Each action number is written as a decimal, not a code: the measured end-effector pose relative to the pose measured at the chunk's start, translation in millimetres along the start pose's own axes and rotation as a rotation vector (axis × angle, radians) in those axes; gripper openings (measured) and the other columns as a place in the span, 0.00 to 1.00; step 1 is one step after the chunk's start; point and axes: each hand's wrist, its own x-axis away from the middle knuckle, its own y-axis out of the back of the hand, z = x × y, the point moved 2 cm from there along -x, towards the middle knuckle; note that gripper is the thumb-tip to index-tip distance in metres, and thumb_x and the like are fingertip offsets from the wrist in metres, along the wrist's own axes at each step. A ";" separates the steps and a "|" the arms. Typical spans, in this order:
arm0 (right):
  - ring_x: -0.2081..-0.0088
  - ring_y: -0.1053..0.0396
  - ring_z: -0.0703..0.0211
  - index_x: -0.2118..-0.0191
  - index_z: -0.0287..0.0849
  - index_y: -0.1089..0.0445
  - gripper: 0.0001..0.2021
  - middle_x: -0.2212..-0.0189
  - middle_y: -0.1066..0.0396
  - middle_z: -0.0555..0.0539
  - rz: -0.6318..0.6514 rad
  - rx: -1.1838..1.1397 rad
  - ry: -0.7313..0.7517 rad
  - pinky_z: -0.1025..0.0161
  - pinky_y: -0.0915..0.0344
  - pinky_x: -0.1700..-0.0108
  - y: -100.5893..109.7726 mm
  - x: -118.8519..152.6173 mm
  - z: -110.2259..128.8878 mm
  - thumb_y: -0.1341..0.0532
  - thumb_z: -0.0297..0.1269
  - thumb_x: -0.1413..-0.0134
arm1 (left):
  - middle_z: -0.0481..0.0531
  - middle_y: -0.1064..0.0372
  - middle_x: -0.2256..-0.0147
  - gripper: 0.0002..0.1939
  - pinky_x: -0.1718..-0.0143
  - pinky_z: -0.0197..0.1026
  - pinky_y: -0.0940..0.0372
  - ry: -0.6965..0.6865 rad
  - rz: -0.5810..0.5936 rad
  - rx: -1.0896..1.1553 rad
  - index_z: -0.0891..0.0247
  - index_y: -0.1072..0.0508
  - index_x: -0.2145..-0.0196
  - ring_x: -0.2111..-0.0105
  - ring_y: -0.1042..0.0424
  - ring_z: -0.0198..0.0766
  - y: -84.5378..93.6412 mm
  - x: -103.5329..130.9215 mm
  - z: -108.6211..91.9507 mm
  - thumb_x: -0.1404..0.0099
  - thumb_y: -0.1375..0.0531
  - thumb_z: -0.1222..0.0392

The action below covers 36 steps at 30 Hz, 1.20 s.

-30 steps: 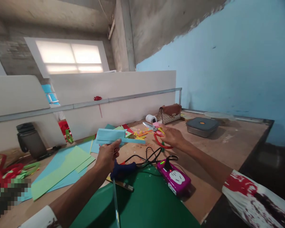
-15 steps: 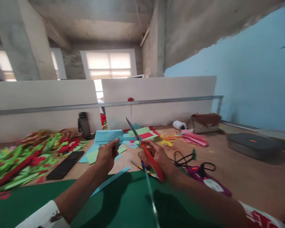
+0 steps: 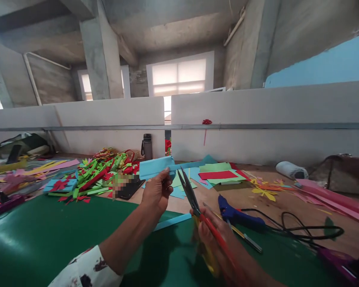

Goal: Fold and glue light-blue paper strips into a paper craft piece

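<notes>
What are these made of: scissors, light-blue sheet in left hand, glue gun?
Scissors: grey blades, slight sheen, likely metal; smooth red-yellow handles, probably plastic.
Light-blue sheet: thin, matte; paper or card.
Glue gun: smooth, moulded-looking body, probably plastic.

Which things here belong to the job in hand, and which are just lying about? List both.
Job, by the look of it: blue paper, in the left hand; scissors, in the right hand; perhaps the glue gun, unheld.

Just lying about, probably: bottle; phone; brown bag.
</notes>
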 end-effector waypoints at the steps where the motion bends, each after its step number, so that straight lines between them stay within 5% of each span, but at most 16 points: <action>1: 0.78 0.42 0.67 0.63 0.43 0.39 0.25 0.79 0.41 0.54 0.022 -0.007 -0.037 0.69 0.42 0.79 -2.3 3.1 0.3 0.42 0.60 0.56 | 0.41 0.39 0.85 0.10 0.86 0.29 0.49 -0.003 -0.009 0.006 0.66 0.35 0.78 0.85 0.40 0.26 -1.3 1.7 -1.1 0.53 0.35 0.69; 10: 0.80 0.39 0.65 0.67 0.47 0.39 0.29 0.80 0.42 0.54 -0.102 -0.098 -0.243 0.70 0.40 0.82 -6.6 7.6 -3.0 0.43 0.68 0.66 | 0.45 0.31 0.83 0.05 0.81 0.33 0.41 0.041 -0.074 0.025 0.65 0.31 0.76 0.84 0.33 0.31 -4.7 16.6 -7.0 0.50 0.37 0.68; 23: 0.81 0.42 0.68 0.64 0.45 0.43 0.20 0.80 0.43 0.56 -0.067 0.040 -0.064 0.71 0.44 0.82 -7.2 6.9 2.2 0.48 0.59 0.48 | 0.50 0.27 0.79 0.03 0.76 0.37 0.37 0.100 -0.043 0.001 0.66 0.31 0.75 0.78 0.27 0.37 -8.0 21.6 7.3 0.48 0.38 0.68; 36: 0.82 0.44 0.69 0.63 0.45 0.46 0.25 0.81 0.47 0.58 -0.038 0.035 -0.039 0.73 0.45 0.86 0.2 -3.4 -13.1 0.48 0.63 0.53 | 0.55 0.26 0.77 0.03 0.73 0.38 0.33 0.091 0.014 0.032 0.68 0.30 0.75 0.75 0.25 0.39 -15.4 29.2 15.7 0.44 0.40 0.69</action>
